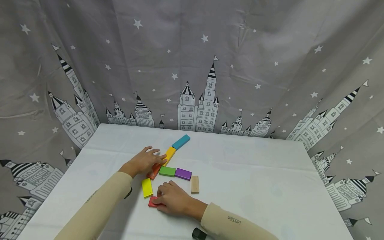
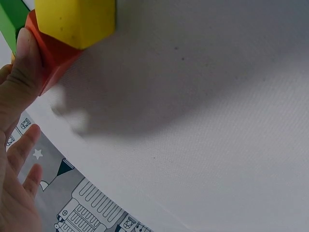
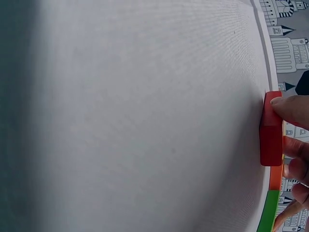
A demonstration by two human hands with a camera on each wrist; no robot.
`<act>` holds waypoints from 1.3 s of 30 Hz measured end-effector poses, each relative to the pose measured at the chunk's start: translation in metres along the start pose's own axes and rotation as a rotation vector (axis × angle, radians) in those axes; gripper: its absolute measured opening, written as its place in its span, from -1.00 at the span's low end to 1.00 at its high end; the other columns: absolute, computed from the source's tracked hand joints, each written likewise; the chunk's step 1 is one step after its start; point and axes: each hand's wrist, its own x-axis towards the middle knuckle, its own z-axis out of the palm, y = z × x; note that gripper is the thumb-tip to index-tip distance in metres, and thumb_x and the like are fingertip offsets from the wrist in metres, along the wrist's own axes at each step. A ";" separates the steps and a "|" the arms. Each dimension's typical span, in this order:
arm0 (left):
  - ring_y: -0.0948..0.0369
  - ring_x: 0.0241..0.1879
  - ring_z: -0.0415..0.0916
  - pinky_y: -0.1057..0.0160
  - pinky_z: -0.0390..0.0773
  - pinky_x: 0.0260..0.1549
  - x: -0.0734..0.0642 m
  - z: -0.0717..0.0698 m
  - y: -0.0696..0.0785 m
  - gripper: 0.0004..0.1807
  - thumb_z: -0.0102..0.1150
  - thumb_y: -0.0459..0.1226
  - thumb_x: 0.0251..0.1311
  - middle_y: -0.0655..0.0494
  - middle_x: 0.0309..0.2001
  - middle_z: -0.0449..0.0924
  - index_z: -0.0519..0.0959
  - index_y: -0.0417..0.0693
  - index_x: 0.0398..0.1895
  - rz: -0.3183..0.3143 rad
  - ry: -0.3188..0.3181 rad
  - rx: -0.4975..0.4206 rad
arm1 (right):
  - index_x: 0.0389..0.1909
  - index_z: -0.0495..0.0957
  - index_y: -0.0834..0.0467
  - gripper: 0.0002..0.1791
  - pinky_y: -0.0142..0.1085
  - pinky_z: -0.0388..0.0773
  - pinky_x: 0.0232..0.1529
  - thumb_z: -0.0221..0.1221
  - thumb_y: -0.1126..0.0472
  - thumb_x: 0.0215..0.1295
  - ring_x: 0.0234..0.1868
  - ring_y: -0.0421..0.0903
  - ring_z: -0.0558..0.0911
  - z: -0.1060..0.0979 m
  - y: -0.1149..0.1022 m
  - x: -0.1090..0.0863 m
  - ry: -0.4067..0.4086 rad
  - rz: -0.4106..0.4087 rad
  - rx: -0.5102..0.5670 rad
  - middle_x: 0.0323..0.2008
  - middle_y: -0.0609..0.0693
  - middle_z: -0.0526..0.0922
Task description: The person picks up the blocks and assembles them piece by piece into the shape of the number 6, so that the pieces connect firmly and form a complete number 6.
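Note:
My left hand (image 1: 143, 162) holds an orange block (image 1: 155, 171) between thumb and fingers. Its thumb presses the block's near end, as the left wrist view also shows, while a fingertip lies at the joint with an amber block (image 1: 169, 155). A blue block (image 1: 181, 142) continues that slanting line. Lower down, my right hand (image 1: 174, 200) pinches a red block (image 1: 151, 202), whose end and thumb contact show in the right wrist view. Between the two hands sits a bright yellow block (image 1: 147, 188). From the orange block, a green block (image 1: 167, 171) and a purple block (image 1: 183, 174) run rightward.
A plain wooden block (image 1: 195, 184) stands right of the purple one. All the blocks are on a white-covered table (image 1: 255, 186). Behind it hangs a grey curtain (image 1: 246, 43) printed with castles and stars. Near the right sleeve is a black object (image 1: 199, 234).

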 end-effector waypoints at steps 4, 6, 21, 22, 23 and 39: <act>-0.09 0.40 0.12 -0.22 -0.06 0.37 0.000 0.000 0.000 -0.28 0.43 -0.22 -0.02 0.17 0.34 0.37 0.44 0.18 0.30 -0.004 -0.002 -0.013 | 0.06 0.64 -0.17 -0.67 -0.47 0.32 0.00 0.18 -0.09 0.32 -0.14 -0.29 0.41 0.001 0.000 0.001 0.000 0.013 0.010 -0.20 -0.23 0.52; -0.09 0.40 0.12 -0.23 -0.06 0.37 0.001 0.000 0.000 -0.28 0.43 -0.23 -0.02 0.17 0.34 0.37 0.44 0.18 0.30 -0.004 -0.002 -0.020 | 0.06 0.64 -0.17 -0.67 -0.48 0.32 0.01 0.19 -0.09 0.32 -0.14 -0.29 0.41 0.002 0.000 0.002 0.004 0.015 0.015 -0.20 -0.23 0.52; -0.10 0.39 0.13 -0.25 -0.06 0.36 0.003 0.002 0.000 -0.28 0.43 -0.23 -0.01 0.16 0.33 0.38 0.44 0.16 0.30 0.006 0.011 -0.020 | 0.06 0.64 -0.17 -0.66 -0.49 0.32 0.03 0.19 -0.09 0.31 -0.12 -0.28 0.43 0.003 0.001 0.004 -0.005 0.034 -0.001 -0.17 -0.20 0.55; -0.10 0.40 0.13 -0.24 -0.06 0.36 0.003 0.002 -0.001 -0.28 0.43 -0.23 -0.01 0.17 0.34 0.38 0.44 0.17 0.31 0.004 0.008 -0.021 | 0.08 0.63 -0.17 -0.65 -0.49 0.32 0.04 0.18 -0.11 0.31 -0.12 -0.27 0.43 0.003 0.001 0.004 -0.009 0.039 0.001 -0.16 -0.20 0.54; -0.09 0.40 0.12 -0.24 -0.07 0.37 0.003 0.002 -0.001 -0.28 0.43 -0.23 -0.01 0.17 0.34 0.37 0.43 0.18 0.31 0.003 0.006 -0.022 | 0.09 0.63 -0.17 -0.64 -0.49 0.32 0.05 0.17 -0.12 0.31 -0.11 -0.27 0.43 0.002 0.001 0.003 -0.013 0.043 0.005 -0.14 -0.20 0.54; -0.11 0.38 0.16 -0.25 -0.01 0.35 0.000 -0.001 0.000 -0.32 0.43 -0.27 -0.01 0.12 0.33 0.39 0.48 0.13 0.27 0.013 0.007 -0.028 | 0.06 0.65 -0.07 -0.63 -0.34 0.38 0.15 0.24 -0.06 0.26 0.08 -0.18 0.45 -0.015 0.048 -0.032 0.075 0.150 0.109 0.03 -0.08 0.55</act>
